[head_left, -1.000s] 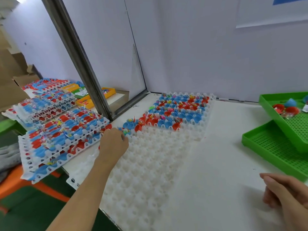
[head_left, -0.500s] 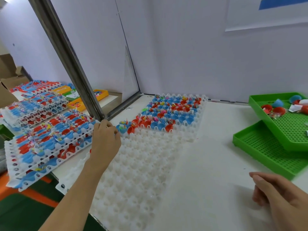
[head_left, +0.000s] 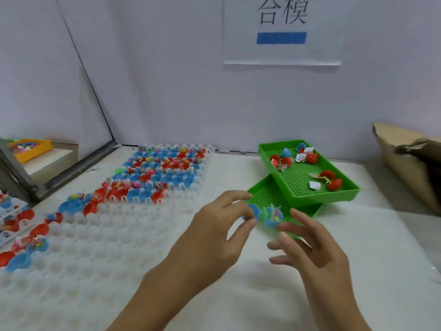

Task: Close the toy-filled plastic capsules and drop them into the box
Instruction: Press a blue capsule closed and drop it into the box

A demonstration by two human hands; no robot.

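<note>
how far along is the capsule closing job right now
Done: the near cells of the white tray are empty, so much of it looks cleared. In hand: the left hand pinches an open blue capsule with a toy inside, and the right hand is open beside it; it is not yet snapped shut. Left: rows of open red and blue capsules at the far end, then dropping into the cardboard box.

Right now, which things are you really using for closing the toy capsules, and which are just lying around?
For the job:
- blue capsule, open, toy inside, pinched by the left hand
- right hand, reaching for it
- white tray of filled capsules
- cardboard box

Lying about:
- two green trays
- paper sign
- orange tray
</note>
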